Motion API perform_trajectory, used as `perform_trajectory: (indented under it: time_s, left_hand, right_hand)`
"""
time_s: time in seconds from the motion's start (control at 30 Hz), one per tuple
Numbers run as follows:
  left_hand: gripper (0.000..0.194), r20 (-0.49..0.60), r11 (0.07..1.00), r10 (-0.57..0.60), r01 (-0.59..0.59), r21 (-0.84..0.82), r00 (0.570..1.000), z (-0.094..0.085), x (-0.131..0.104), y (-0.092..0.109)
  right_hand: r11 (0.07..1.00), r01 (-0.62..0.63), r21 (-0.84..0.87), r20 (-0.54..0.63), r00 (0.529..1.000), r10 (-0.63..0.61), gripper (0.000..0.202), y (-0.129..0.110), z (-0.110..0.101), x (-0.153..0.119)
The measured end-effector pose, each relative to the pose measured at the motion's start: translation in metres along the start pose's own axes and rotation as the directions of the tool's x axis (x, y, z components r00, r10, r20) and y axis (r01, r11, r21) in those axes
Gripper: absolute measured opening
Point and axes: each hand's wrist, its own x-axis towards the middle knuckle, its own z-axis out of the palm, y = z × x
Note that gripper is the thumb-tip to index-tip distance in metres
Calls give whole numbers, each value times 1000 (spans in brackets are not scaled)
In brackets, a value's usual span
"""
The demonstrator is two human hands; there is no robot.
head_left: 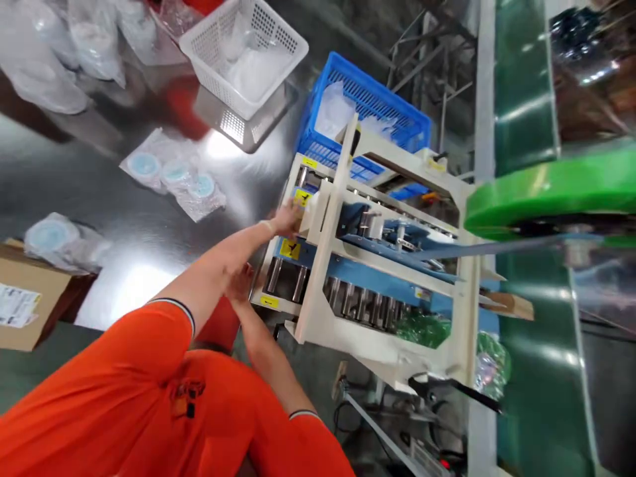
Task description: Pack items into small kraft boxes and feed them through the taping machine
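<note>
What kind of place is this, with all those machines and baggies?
Probably a factory's packing area. There's what looks like a carton-sealing machine with metal rollers, a long green conveyor belt, and clear plastic bags of parts on a shiny table.

Factory packing floor, this one: right at the left hand [287,220], a roller machine [392,270]; beyond that, a green conveyor belt [534,371]; left of the hand, a steel bench [99,175] with bagged parts [175,171]; and ahead to the right, a blue crate [318,136]!
</note>
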Motion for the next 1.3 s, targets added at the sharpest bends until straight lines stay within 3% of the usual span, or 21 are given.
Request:
perform_trajectory:
  time_s: [0.07, 0.1, 0.17, 0.27, 0.3, 0.37, 0.43, 0.5, 0.57, 0.67, 0.73, 0.83, 0.93, 1.03, 1.07, 1.1, 1.13, 1.17, 1.23, 1.27, 1.3]
  left_hand:
    - [90, -24, 1000, -18, 18, -13, 1000, -10, 0, -7]
    - [85, -57, 998, -67, 67, -7, 996, -22, -6, -22]
    - [75, -194, 973, -226, 229, -5, 955, -59, -25, -75]
    - [100, -371, 871, -458, 491, -5, 808, -124, -66, -180]
    - [102, -379, 828, -523, 560, -16, 763, -140, -81, -213]
    - [94, -294, 742, -655, 666, -75, 696, -157, -110, -262]
    - [84, -150, 656, -754, 747, -109, 640, -154, -137, -283]
    - [78, -58, 596, -802, 795, -112, 594, -138, -165, -276]
    - [78, -28, 599, -800, 796, -89, 599, -118, -195, -253]
    - [74, -46, 705, -708, 709, 14, 705, -87, -246, -212]
    - [58, -78, 764, -636, 640, 80, 768, -66, -280, -188]
    - [38, -107, 801, -581, 590, 105, 807, -40, -321, -157]
    - [40, -99, 830, -543, 551, 86, 834, -29, -353, -133]
    - [43, -92, 895, -443, 446, 8, 892, -38, -402, -123]
    - [41, -154, 891, -451, 453, -27, 879, -42, -427, -122]
    - [39, -253, 862, -502, 504, -63, 827, -47, -456, -123]
    - [40, -372, 801, -582, 589, -107, 723, -49, -488, -125]
    - [41, -493, 696, -674, 697, -173, 551, -50, -522, -129]
    - [48, -582, 481, -775, 826, -293, 245, -43, -584, -138]
    - [50, -566, 412, -807, 849, -331, 171, -37, -609, -143]
    - [52, -526, 419, -825, 847, -327, 205, -29, -628, -148]
  right_hand:
    - [1000, -7, 14, 11, 1000, 6, 52, 2, 1, 0]
    - [1000, -9, 30, 7, 1000, 8, 54, 3, 2, 0]
    - [998, -13, 68, -18, 1000, 14, 59, 4, 8, 0]
    - [992, -12, 128, -89, 996, 23, 61, 5, 17, 0]
    - [989, -3, 149, -115, 993, 20, 61, 5, 20, 0]
    - [983, 15, 181, -165, 986, 15, 60, 7, 23, 1]
    - [983, 20, 184, -189, 982, 15, 59, 9, 22, 2]
    - [988, 6, 155, -182, 983, 23, 59, 10, 20, 1]
    - [992, -14, 123, -160, 987, 33, 60, 10, 17, -2]
    - [990, -39, 134, -177, 982, 62, 59, 6, 9, 4]
    - [980, -1, 201, -236, 971, 50, 60, -4, -2, 25]
    - [947, 109, 301, -270, 962, -25, 68, -38, -25, 81]
    - [940, 152, 305, -162, 981, -107, 68, -90, -39, 130]
    - [939, 233, 253, -112, 971, -211, 57, -141, -37, 130]
    - [942, 253, 222, -140, 964, -226, 54, -157, -33, 119]
    - [943, 276, 187, -179, 953, -243, 52, -173, -28, 103]
    - [936, 317, 153, -211, 936, -282, 50, -190, -21, 85]
    - [914, 386, 123, -212, 910, -356, 48, -210, -13, 66]
    - [816, 570, 97, -106, 821, -561, 45, -254, 6, 31]
    - [759, 644, 100, -30, 764, -644, 44, -277, 16, 18]
    - [720, 686, 105, 38, 721, -692, 43, -300, 25, 7]
